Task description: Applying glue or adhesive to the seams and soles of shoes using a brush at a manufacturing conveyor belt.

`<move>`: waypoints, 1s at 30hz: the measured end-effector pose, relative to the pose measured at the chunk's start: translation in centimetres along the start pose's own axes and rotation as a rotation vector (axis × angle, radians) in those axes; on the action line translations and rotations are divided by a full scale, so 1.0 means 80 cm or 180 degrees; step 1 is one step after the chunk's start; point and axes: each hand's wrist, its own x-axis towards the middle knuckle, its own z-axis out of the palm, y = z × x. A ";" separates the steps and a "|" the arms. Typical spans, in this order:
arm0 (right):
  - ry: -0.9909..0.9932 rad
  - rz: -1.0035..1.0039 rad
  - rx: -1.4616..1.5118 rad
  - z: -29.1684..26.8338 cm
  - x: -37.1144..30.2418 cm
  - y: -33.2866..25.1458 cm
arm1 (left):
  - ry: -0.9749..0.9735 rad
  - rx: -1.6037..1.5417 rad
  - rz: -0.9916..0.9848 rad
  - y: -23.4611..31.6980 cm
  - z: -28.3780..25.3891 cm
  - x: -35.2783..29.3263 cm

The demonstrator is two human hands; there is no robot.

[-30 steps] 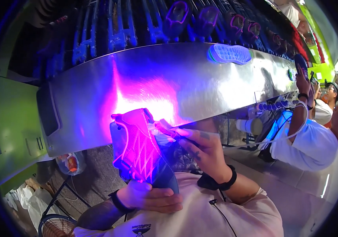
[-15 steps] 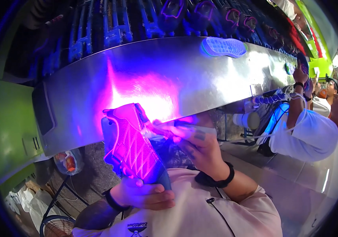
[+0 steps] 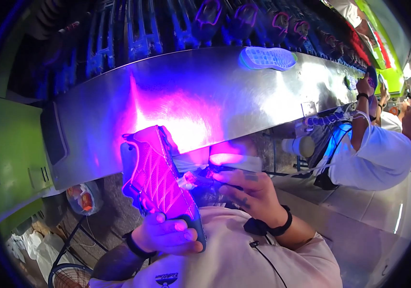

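A shoe upper [image 3: 159, 177], lit bright pink under violet light, stands tilted in front of my chest. My left hand [image 3: 169, 235] is closed round its lower, darker end, with the fingers across the front. At the upper's right edge is the pale tip of a small brush-like tool [image 3: 196, 180]. My right hand [image 3: 253, 194] pinches its dark handle between the fingers and thumb. Whether the tip touches the upper I cannot tell.
A metal bench [image 3: 95, 110] spans the view ahead, with a pale shoe sole [image 3: 269, 58] at its far edge. Beyond it, several shoes hang on a blue-lit rack [image 3: 143, 33]. A person in white [image 3: 373, 156] works at right; a green cabinet [image 3: 13, 144] stands left.
The upper has shifted slightly left in my left hand. My right hand has moved a little right and down, bringing the tool's tip lower along the upper's edge.
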 end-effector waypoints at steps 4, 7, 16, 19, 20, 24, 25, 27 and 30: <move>0.0121 -0.0251 0.0006 -0.010 -0.013 -0.013 | 0.0431 0.0354 -0.0191 0.004 0.018 0.023; 0.0114 -0.0358 -0.0209 -0.022 -0.022 -0.026 | 0.0473 0.0629 -0.0192 0.006 0.020 0.028; 0.0185 -0.0399 -0.0295 -0.042 -0.038 -0.062 | 0.0004 0.0990 -0.0762 0.008 -0.003 0.075; 0.0285 -0.0567 -0.0049 -0.042 -0.039 -0.068 | 0.0087 0.0935 -0.0958 0.002 -0.006 0.116; 0.0402 -0.0737 -0.0080 -0.041 -0.039 -0.071 | 0.0411 0.1137 -0.1038 0.000 -0.006 0.132; 0.0716 -0.1191 -0.0396 -0.045 -0.030 -0.081 | 0.0278 0.0777 -0.1306 -0.007 -0.029 0.177; 0.0701 -0.1203 -0.0404 -0.046 -0.024 -0.085 | 0.0274 0.0682 -0.1347 -0.012 -0.032 0.186; 0.0934 -0.1562 -0.0832 -0.051 -0.010 -0.093 | 0.0135 0.0161 -0.1588 -0.020 -0.034 0.186; 0.1031 -0.1847 -0.1278 -0.060 0.011 -0.103 | -0.0041 0.0033 -0.1735 -0.026 -0.051 0.204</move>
